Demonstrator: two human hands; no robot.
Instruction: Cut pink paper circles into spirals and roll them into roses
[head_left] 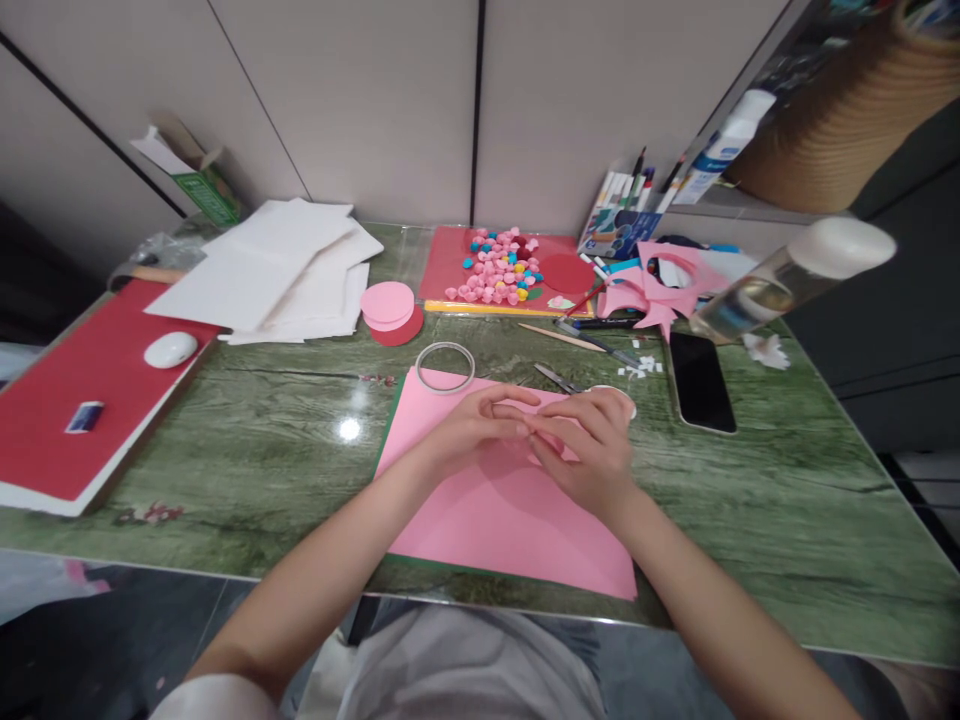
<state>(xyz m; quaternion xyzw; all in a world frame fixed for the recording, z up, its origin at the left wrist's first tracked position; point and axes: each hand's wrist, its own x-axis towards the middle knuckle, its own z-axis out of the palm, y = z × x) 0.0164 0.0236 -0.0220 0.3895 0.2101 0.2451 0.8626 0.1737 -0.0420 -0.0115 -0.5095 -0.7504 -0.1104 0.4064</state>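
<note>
Above a sheet of pink paper (510,520), my left hand (480,425) and my right hand (592,440) meet at the fingertips. Between them is a small pink paper piece (551,440), mostly hidden by the fingers; its exact shape cannot be made out. Both hands are closed in a pinch on it. A roll of tape (445,368) lies at the pink sheet's far left corner. Scissors (556,379) rest just beyond my right hand, their handles partly covered. A green sheet (450,567) shows along the edges under the pink one.
Pink, blue and yellow paper pieces (499,268) are heaped on a red pack at the back. Pink and red paper circles (388,305) lie left of it. A phone (702,382), a clear bottle (780,285) and pink scraps (660,280) stand or lie right. White sheets (262,260) are left.
</note>
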